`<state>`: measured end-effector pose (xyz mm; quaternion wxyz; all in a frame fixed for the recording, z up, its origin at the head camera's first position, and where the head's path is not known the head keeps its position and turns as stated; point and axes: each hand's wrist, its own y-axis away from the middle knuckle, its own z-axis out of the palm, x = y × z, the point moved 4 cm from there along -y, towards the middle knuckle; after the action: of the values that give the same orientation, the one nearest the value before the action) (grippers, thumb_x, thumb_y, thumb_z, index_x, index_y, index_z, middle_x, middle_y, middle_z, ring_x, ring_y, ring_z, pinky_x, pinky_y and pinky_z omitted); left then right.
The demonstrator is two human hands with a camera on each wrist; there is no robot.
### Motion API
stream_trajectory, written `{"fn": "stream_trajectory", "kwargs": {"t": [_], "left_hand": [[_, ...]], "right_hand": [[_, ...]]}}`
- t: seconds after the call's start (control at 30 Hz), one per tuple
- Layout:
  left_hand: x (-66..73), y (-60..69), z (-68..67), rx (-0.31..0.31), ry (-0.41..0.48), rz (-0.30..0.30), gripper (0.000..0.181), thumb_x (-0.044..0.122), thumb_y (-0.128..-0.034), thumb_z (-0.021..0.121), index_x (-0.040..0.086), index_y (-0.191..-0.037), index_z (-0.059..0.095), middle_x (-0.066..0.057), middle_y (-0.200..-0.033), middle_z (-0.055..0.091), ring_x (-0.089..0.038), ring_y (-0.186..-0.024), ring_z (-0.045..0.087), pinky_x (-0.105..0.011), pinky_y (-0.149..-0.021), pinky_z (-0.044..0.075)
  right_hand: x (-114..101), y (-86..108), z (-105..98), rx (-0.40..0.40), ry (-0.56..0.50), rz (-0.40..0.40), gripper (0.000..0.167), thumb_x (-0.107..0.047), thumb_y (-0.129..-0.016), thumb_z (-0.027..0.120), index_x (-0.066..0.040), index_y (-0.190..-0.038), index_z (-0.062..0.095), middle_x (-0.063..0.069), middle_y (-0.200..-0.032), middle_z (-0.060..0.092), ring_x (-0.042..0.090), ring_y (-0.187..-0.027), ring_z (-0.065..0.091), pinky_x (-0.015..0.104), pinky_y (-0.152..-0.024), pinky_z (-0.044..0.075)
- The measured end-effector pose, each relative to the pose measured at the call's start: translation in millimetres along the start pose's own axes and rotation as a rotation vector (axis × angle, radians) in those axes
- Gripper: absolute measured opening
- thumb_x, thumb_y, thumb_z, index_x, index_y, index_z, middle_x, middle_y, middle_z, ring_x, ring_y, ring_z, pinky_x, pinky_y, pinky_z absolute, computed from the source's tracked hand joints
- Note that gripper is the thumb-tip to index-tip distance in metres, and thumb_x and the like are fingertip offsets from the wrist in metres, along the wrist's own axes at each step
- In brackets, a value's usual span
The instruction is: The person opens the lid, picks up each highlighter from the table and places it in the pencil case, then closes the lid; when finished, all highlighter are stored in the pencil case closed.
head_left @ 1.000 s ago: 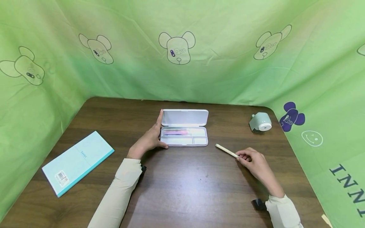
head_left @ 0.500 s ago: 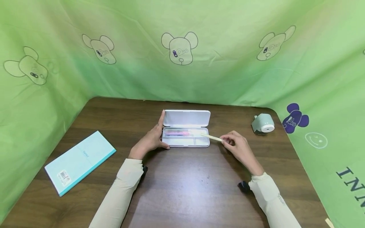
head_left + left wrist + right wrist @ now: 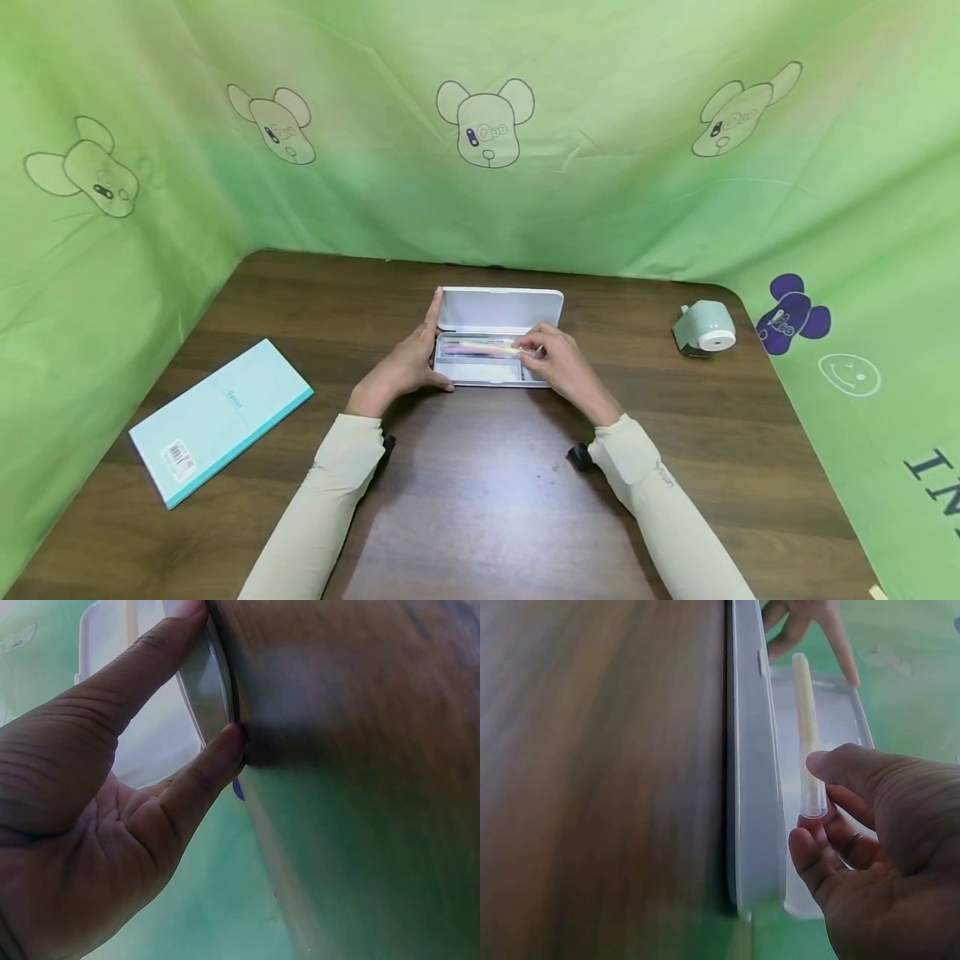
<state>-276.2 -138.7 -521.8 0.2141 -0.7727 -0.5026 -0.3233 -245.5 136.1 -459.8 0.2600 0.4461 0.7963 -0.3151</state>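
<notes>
A white pencil case (image 3: 476, 372) lies on the table with its lid (image 3: 498, 308) raised. Several pinkish pens (image 3: 452, 347) are in its rear compartment. My left hand (image 3: 402, 365) holds the case's left end, thumb at the front edge and a finger up along the lid. The left wrist view shows the thumb and a finger against the case wall (image 3: 204, 694). Between thumb and fingers, my right hand (image 3: 564, 367) pinches a pale yellow pen (image 3: 805, 705) by its clear end. The pen is over the rear compartment; whether it touches the bottom I cannot tell.
A light blue notebook (image 3: 221, 421) lies slanted on the table's left. At the back right stands a pale green pencil sharpener (image 3: 705, 327). Green printed cloth (image 3: 360, 200) hangs behind the table (image 3: 480, 517) and at both sides.
My right hand has carried the pen leftward and away from me, from the table's right to over the case. The left hand has kept its place on the case. The view has shifted slightly.
</notes>
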Motion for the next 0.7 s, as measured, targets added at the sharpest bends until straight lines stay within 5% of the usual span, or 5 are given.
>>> {"fn": "stream_trajectory", "kwargs": {"t": [0.07, 0.3, 0.5, 0.6, 0.7], "left_hand": [[5.6, 1.5, -0.9, -0.005, 0.000, -0.004, 0.173, 0.026, -0.0656, 0.108, 0.039, -0.167, -0.031, -0.033, -0.172, 0.027, -0.053, -0.149, 0.043, -0.065, -0.118, 0.039], [73.4, 28.0, -23.5, -0.044, -0.023, -0.071, 0.159, 0.009, -0.0773, 0.100, 0.024, -0.169, -0.029, -0.033, -0.174, 0.019, -0.051, -0.154, 0.036, -0.060, -0.123, 0.034], [71.3, 28.8, -21.7, -0.034, -0.021, -0.041, 0.161, 0.010, -0.0769, 0.101, 0.027, -0.169, -0.030, -0.038, -0.170, 0.025, -0.054, -0.151, 0.039, -0.062, -0.122, 0.036], [65.8, 29.0, -21.6, -0.030, -0.026, -0.026, 0.161, 0.016, -0.0781, 0.101, 0.032, -0.168, -0.031, -0.038, -0.171, 0.024, -0.055, -0.150, 0.040, -0.062, -0.121, 0.037], [68.8, 31.7, -24.7, -0.029, -0.016, -0.031, 0.159, 0.014, -0.0789, 0.101, 0.029, -0.169, -0.030, -0.038, -0.168, 0.030, -0.053, -0.148, 0.044, -0.063, -0.119, 0.040]], "right_hand": [[-3.2, -2.9, 3.7, -0.012, -0.004, -0.005, 0.015, 0.004, -0.095, 0.076, 0.000, -0.108, 0.083, 0.009, -0.101, 0.069, 0.024, -0.092, 0.064, 0.034, -0.082, 0.056], [-11.8, -7.6, 8.4, -0.041, 0.032, -0.003, 0.023, -0.001, -0.095, 0.079, 0.003, -0.118, 0.081, 0.013, -0.108, 0.070, 0.031, -0.097, 0.065, 0.043, -0.087, 0.056], [0.9, 1.7, -14.5, 0.104, 0.060, 0.051, 0.025, -0.007, -0.097, 0.081, 0.005, -0.119, 0.079, 0.016, -0.110, 0.071, 0.029, -0.093, 0.066, 0.036, -0.083, 0.056], [14.4, 11.1, -30.0, 0.217, 0.009, 0.163, 0.019, -0.008, -0.102, 0.075, 0.005, -0.115, 0.079, 0.018, -0.108, 0.070, 0.030, -0.092, 0.066, 0.032, -0.082, 0.053], [28.1, 18.5, -37.4, 0.234, -0.053, 0.293, 0.032, -0.018, -0.110, 0.065, 0.005, -0.131, 0.071, 0.023, -0.120, 0.069, 0.035, -0.104, 0.069, 0.036, -0.091, 0.052]]}}
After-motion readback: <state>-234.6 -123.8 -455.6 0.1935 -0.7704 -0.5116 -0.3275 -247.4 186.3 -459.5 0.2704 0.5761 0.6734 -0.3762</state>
